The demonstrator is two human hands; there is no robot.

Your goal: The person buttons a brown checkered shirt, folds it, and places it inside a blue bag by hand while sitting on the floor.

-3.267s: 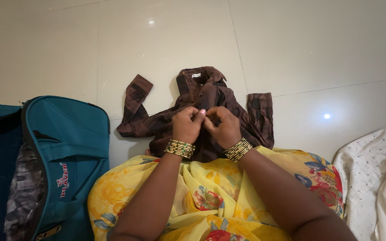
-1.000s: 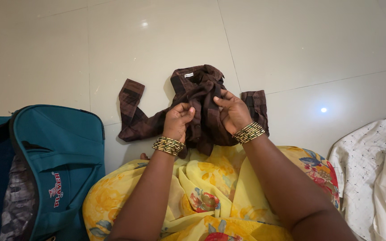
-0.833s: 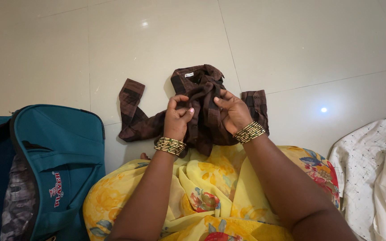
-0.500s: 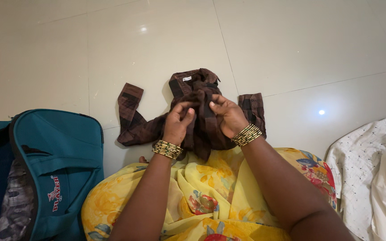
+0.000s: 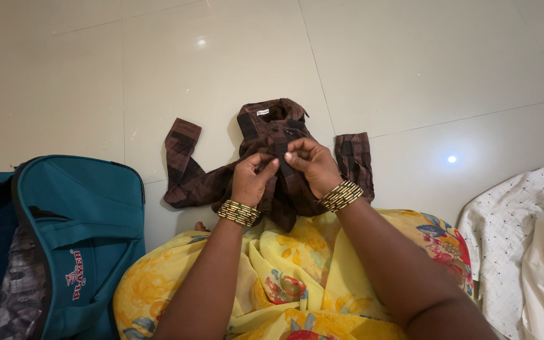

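A small dark brown checked shirt point(image 5: 191, 182) lies face up on the pale tiled floor point(image 5: 410, 69), collar away from me and sleeves spread to both sides. My left hand point(image 5: 251, 178) and my right hand point(image 5: 308, 165) meet at the shirt's front placket just below the collar. Each hand pinches the fabric edge between thumb and fingers. Both wrists carry stacks of gold and green bangles. My lap is draped in yellow flowered cloth point(image 5: 297, 277), which covers the shirt's lower hem.
An open teal bag point(image 5: 77, 233) with patterned cloth inside sits on the floor at my left. White dotted fabric point(image 5: 524, 239) lies heaped at the right. A bright light reflection marks the tile at right.
My hands have moved from lower on the shirt front up toward the collar and come close together, pinching the placket. The bunched front now lies flatter.
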